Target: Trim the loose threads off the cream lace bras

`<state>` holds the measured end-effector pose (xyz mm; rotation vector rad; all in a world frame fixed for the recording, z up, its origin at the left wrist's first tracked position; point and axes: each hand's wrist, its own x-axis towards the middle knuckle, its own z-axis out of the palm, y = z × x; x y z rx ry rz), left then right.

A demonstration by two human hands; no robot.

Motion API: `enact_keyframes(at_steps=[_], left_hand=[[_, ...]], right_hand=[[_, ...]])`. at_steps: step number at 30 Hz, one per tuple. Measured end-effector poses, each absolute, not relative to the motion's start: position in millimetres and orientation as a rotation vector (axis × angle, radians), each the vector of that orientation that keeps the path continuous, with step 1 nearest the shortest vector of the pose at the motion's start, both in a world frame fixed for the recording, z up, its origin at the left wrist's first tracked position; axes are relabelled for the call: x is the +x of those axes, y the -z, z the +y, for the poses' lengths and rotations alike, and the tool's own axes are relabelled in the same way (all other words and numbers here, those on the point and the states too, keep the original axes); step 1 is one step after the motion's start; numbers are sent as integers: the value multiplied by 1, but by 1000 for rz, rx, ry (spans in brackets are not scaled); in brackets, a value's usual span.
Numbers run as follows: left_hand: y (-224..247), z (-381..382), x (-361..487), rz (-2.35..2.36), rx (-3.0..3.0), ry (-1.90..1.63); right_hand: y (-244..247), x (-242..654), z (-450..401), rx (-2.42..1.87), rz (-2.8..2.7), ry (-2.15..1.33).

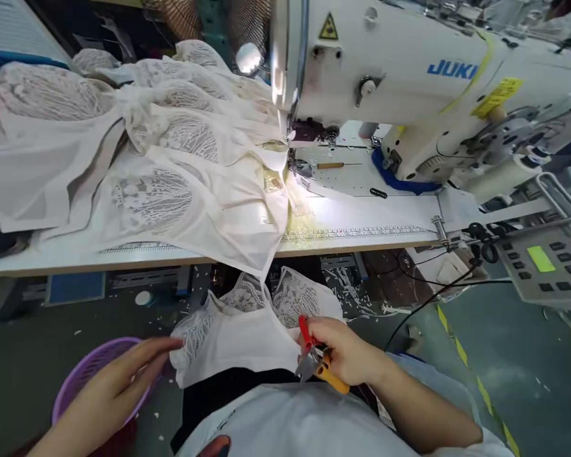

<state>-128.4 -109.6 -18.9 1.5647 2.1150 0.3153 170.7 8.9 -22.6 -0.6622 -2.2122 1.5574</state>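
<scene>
Snips [309, 363], metal with red and orange handles, fill the right hand [340, 349]'s grip. Left hand [124, 381]'s touching the white lace-cupped bra [242, 343], can't tell if that grip's pinching tbh.

One left hand [124, 379] and one right hand [339, 350] show, with one pair of cutters [308, 364], one sewing machine [400, 86], one control panel [541, 259], one basket [78, 368] and one awl [330, 165]. At least five white garments [238, 346], exact number unclear.
</scene>
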Motion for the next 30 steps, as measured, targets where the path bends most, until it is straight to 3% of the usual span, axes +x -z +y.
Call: enact_keyframes(at_steps=[7,12,20,30], left_hand=[[27,-33,-53,1330,1398,-529],[31,-39,-47,1426,1241,-635],[28,-47,-55,1384,1144,-714],[24,-51,-65,1342,1212,-702]], right_hand=[[20,167,-11,-698,-2225,-1595],[16,183,6,-741,-2321,-1726],[6,162,64,-693,-3184,-1275],[-9,129,68,-610,-3169,-1286]])
